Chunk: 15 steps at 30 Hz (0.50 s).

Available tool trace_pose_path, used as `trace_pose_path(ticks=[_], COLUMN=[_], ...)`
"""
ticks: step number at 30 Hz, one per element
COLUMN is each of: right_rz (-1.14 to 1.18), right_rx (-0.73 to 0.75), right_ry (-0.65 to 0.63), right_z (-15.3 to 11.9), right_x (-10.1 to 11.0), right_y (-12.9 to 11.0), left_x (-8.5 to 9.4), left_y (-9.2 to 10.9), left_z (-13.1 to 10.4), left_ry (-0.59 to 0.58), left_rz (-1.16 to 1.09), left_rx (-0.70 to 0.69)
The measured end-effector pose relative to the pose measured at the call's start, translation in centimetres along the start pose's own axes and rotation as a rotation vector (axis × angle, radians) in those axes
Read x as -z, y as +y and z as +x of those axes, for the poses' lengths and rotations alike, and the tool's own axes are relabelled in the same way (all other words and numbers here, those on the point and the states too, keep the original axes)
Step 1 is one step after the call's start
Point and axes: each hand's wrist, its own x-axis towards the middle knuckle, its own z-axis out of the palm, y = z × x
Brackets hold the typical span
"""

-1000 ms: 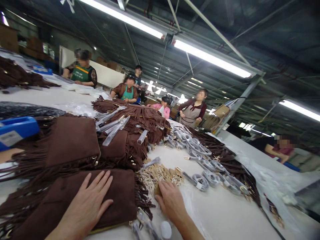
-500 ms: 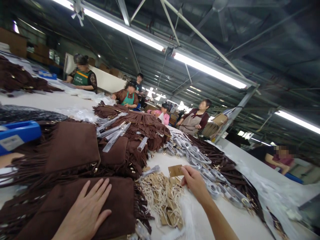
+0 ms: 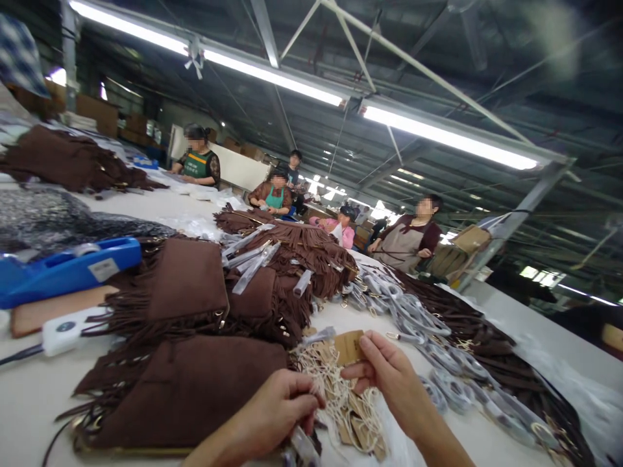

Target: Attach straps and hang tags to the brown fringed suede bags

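Your left hand point(image 3: 280, 408) has moved from lying spread on the dark brown, suede-like fringed bag point(image 3: 195, 383) to that bag's right end, where its fingers curl together; whether they pinch anything, I cannot tell. Your right hand point(image 3: 392, 370) has thumb and fingers nearly closed on a flat tan cardboard tag point(image 3: 349, 348), gripping its right side, probably so most of the face stays uncovered. You hold it just above the loose pile of tan tags with white strings point(image 3: 341, 405), which lies right of the bag on the white surface point(image 3: 29, 402), likely to keep it within easy reach. Your bag lies flat by the near edge, its gold-toned border towards you, presumably for easy handling. Farther from that edge, more brown fringed bags point(image 3: 187, 279) are stacked, and grey plastic-wrapped straps point(image 3: 416, 316) lie towards the right, seemingly kept apart from your working spot.
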Motion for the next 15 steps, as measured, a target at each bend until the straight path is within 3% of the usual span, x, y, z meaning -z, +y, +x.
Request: trace_pose_path(ticks=[4,8,10,12,15], right_rz=[-0.116,-0.48,-0.645,-0.576,-0.12], right_rx=[-0.014,0.091,0.255,0.334,0.144], right_ry=[0.014,0.017,0.083,0.068,-0.253], right_z=[-0.1,0.2,-0.1,-0.8,-2.4], right_x=[1.6,2.2,1.1,-1.2,-5.6], right_y=[1.4,3.6,4.1,4.1,3.6], left_x=[3.2,5.3,5.2,4.7,3.8], left_y=[-1.4,-0.9,0.0,1.1,2.3], left_z=[-2.2,-4.2,-4.6,-4.6,-4.3], left_ry=[0.035,0.143,0.183,0.172,0.128], left_rz=[-0.053,0.08,0.273,0.508,0.697], left_rx=[0.095,0.1,0.074,0.007,-0.119])
